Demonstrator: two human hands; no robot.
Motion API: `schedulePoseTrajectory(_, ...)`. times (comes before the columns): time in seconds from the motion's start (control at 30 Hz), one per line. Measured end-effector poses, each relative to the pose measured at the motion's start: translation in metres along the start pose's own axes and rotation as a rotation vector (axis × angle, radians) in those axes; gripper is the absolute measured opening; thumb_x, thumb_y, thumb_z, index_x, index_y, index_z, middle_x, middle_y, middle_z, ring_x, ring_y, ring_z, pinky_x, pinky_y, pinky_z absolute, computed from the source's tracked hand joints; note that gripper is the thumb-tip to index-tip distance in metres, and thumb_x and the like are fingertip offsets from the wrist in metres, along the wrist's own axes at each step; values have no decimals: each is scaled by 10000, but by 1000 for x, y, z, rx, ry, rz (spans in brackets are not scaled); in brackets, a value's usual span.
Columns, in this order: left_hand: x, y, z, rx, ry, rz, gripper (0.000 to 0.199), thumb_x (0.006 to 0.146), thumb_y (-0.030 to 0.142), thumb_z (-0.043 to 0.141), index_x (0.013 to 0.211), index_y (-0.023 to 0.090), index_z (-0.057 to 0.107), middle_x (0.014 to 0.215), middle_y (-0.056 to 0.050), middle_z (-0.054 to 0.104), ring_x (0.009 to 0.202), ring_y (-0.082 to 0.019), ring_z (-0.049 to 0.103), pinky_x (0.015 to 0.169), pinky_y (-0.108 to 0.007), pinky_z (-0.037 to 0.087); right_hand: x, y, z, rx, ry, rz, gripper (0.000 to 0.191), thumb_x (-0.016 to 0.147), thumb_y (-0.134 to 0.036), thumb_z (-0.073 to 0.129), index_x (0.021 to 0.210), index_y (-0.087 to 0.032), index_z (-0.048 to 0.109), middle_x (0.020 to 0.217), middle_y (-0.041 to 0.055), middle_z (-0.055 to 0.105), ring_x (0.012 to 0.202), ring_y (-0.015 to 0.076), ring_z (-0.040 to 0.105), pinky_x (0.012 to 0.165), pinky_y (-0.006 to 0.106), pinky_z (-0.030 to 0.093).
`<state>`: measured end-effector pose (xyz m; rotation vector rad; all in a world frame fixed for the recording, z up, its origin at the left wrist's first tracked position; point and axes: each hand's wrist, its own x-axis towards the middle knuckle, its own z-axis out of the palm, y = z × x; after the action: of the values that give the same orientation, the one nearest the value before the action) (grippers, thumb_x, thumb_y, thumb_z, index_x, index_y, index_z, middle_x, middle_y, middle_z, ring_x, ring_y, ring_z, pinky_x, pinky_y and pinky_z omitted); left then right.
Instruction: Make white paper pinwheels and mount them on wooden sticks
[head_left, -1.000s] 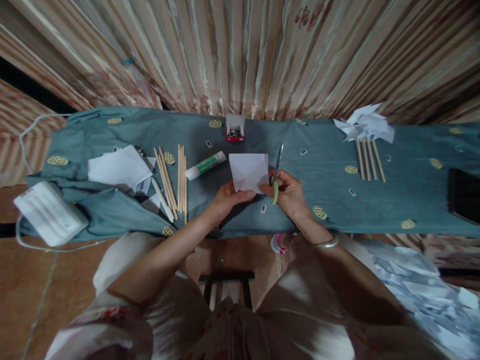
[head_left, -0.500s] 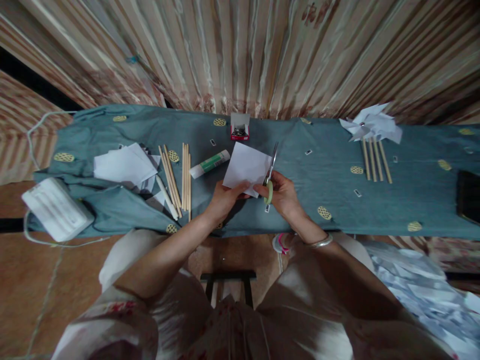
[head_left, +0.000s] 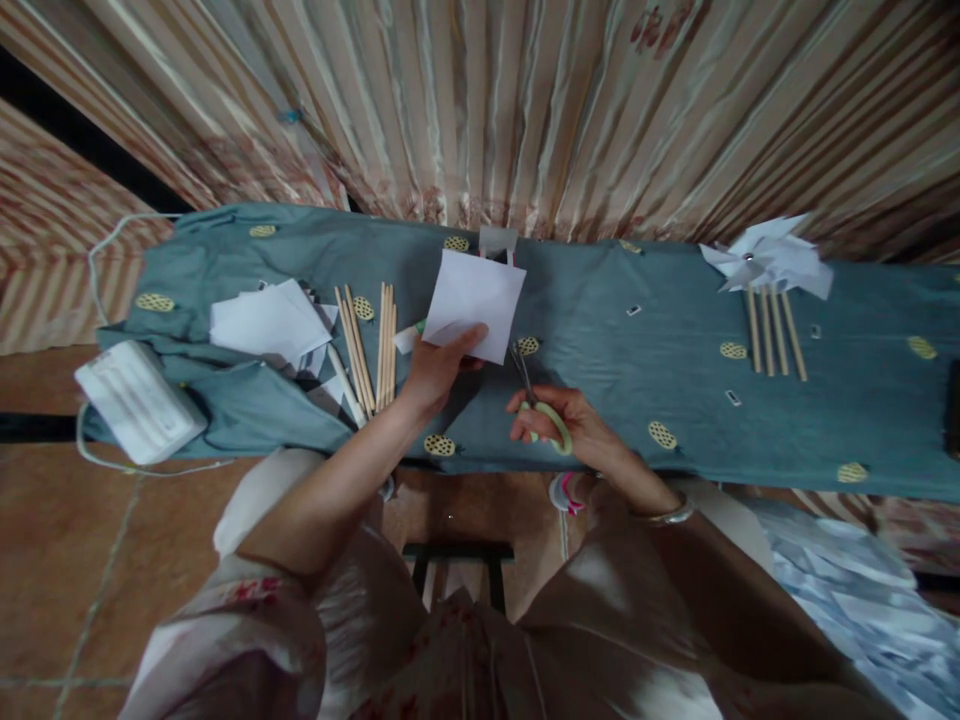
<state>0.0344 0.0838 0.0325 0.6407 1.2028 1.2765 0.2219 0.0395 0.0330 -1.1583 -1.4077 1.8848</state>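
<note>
Nearest, R side: clear bag (head_left: 855, 590) of white paper bits, below desk level. R hand (head_left: 583, 428), bracelet (head_left: 671, 515) on wrist, over near edge of desk (head_left: 622, 370) (blue-green cloth); grip closed round green handles of scissors (head_left: 529, 393), blades pointing far & a bit L, tips just beside sheet's near R corner; can't tell if touching. L hand (head_left: 439, 370) slightly farther; grip pinching white sheet (head_left: 480, 295) at its near edge, thumb on top. Sheet's mid-desk, over the cloth. Far L: white box (head_left: 140, 400) w/ cord, then paper pile (head_left: 266, 320), two bunches of sticks (head_left: 386, 340), glue tube (head_left: 406, 340) partly hidden by L hand & sheet. Behind sheet: small box (head_left: 498, 240), lid up, mostly hidden. Far R: paper pinwheels (head_left: 772, 255) on sticks. Farthest: striped curtain (head_left: 487, 120).
</note>
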Motion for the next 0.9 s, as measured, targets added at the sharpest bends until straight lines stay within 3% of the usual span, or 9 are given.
schedulePoseTrajectory(0.13, -1, 1, 1, 18, 19, -13, 296, 592, 291, 820, 800, 176, 643, 769, 3, 706, 645, -121, 636, 507, -210, 509, -3, 4, 1, -11, -55, 34, 390, 725, -557, 767, 802, -193, 649, 617, -17, 632, 528, 101, 538, 496, 244, 442)
schedulePoseTrajectory(0.9, -3, -6, 2, -25, -21, 2, 292, 623, 255, 818, 830, 168, 632, 763, 14, 681, 620, -104, 611, 502, -212, 520, 1, 13, 2, 75, -15, 51, 369, 701, -523, 813, 756, -186, 673, 563, -34, 622, 487, 86, 526, 475, 233, 413)
